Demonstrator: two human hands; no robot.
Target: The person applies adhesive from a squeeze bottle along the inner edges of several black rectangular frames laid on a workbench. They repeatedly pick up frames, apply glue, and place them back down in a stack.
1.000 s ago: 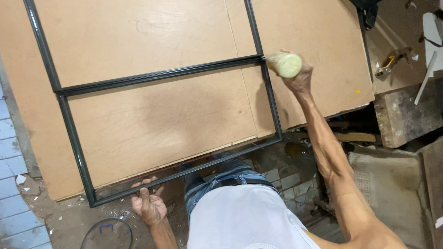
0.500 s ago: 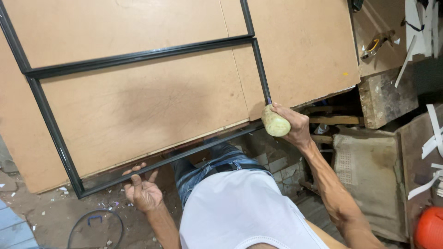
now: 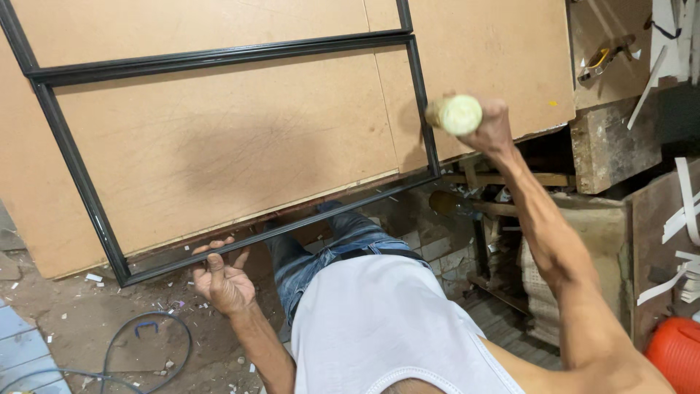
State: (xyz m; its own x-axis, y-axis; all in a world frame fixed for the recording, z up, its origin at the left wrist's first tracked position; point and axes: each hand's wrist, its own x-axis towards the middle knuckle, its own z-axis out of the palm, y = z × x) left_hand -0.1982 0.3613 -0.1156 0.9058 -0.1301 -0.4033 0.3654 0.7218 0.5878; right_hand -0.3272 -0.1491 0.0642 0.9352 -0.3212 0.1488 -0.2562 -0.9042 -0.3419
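Your right hand (image 3: 490,120) is raised with its fingers clamped around a pale, round-ended tool handle (image 3: 455,114); its blunt end faces the camera, and the view is too foreshortened to tell what kind of head it carries, though it may be a mallet. The handle hangs just beside the right upright of the black metal frame (image 3: 421,102), near that frame's lower right corner.

The frame lies flat on a brown board (image 3: 240,146) that serves as your table, with a crossbar running across its upper part and its bottom rail hanging out past the board's near edge.

Your left hand (image 3: 222,281) is under that bottom rail, fingers curled up and touching the bar close to the frame's lower left corner.

Below the hand, the dusty floor (image 3: 73,321) carries a loop of dark cable (image 3: 146,343) and scattered white chips. Your white shirt (image 3: 386,328) and blue jeans (image 3: 328,244) fill the lower middle. An orange container (image 3: 674,350) sits at the lower right edge.
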